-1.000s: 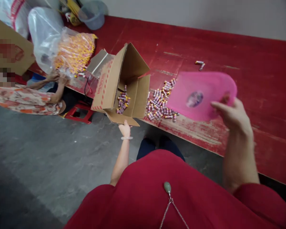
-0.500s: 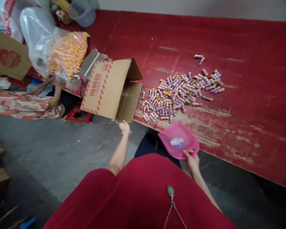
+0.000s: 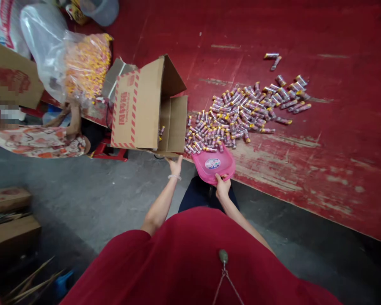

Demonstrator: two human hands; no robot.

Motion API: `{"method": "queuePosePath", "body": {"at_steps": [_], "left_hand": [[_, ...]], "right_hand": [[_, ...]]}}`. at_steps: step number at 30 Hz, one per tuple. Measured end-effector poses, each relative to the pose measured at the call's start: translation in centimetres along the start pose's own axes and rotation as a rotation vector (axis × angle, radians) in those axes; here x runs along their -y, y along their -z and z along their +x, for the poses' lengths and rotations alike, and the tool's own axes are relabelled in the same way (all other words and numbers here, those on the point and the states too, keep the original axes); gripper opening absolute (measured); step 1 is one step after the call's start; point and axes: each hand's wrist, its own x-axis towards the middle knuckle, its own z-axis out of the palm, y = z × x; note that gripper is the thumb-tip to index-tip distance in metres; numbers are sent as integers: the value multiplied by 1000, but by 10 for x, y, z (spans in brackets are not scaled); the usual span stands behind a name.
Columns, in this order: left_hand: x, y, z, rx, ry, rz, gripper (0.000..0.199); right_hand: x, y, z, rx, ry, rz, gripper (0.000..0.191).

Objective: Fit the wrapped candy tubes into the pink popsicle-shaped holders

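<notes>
A pink scoop [image 3: 225, 159] is gripped at its handle by my right hand [image 3: 222, 185]; its front edge meets the near side of a pile of small wrapped tubes [image 3: 238, 114] with yellow ends. Left of the pile, a cardboard box [image 3: 142, 110] lies on its side, its opening facing the pile, with a few tubes visible inside. My left hand [image 3: 174, 164] is at the lower flap of the box, thumb and fingers spread, with the fingers partly under the cardboard.
The pile lies on a worn red table [image 3: 320, 169]. At the left, a person's hands [image 3: 71, 114] are at a clear bag of yellow and pink pieces [image 3: 89, 63]. Behind stands a translucent tub [image 3: 103, 10]. More cardboard boxes [image 3: 12, 231] sit at the lower left.
The pink scoop has moved left and forward to the edge of the pile. The box has turned slightly, and tubes now show inside it. My left hand's fingers have spread at the flap.
</notes>
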Motion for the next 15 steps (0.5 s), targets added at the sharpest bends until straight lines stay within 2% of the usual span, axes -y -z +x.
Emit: {"method": "queuePosePath", "body": {"at_steps": [2,4,9,12,15], "left_hand": [[1,-19,-7,81,-21,76,38],[-2,-47,-7,110,-29,134,37],[-31,-116,30,-12,73,254,64],[-49,-141,50,-74,121,393,73],[-62,-153,57,-101,105,517,73]], "right_hand": [[-1,-2,-1,-3,-9,24,49],[-1,4,-2,-17,-24,61,51],[0,30,-4,-27,-87,140,53],[1,39,-4,-23,-122,142,53],[5,35,-1,-26,-145,158,53]]}}
